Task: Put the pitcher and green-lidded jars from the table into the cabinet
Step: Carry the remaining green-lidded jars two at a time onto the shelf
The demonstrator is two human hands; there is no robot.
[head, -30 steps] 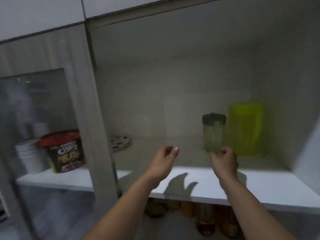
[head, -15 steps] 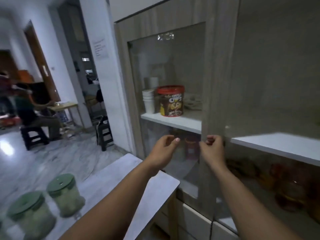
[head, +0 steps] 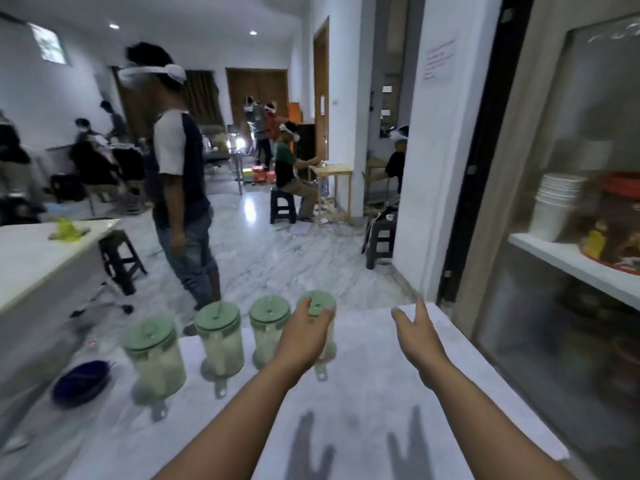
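A: Where are the jars?

B: 4 green-lidded jars stand in a row on the white table [head: 363,403], all upright. From left to right: the first jar [head: 155,355], the second jar [head: 220,337], the third jar [head: 268,329] and the fourth jar [head: 320,308], which sits farthest right and is partly hidden.

A: Hidden by what?

B: By the left hand [head: 304,337]. It is right at the fourth jar, fingers curved toward its side just under the lid. I cannot tell whether they already touch it or have closed on it.

A: And the right hand [head: 417,336]?

B: Empty, fingers spread wide, hovering above bare tabletop to the right of the row, apart from every jar.

A: So which hand takes the next jar?

B: The left, I judge. The fourth jar lies straight ahead of its palm, long axis vertical, so a side wrap suits it.

A: And the cabinet [head: 571,237]?

B: On the right, glass-fronted. The jar would travel rightward across the body. No pitcher shows on the table.
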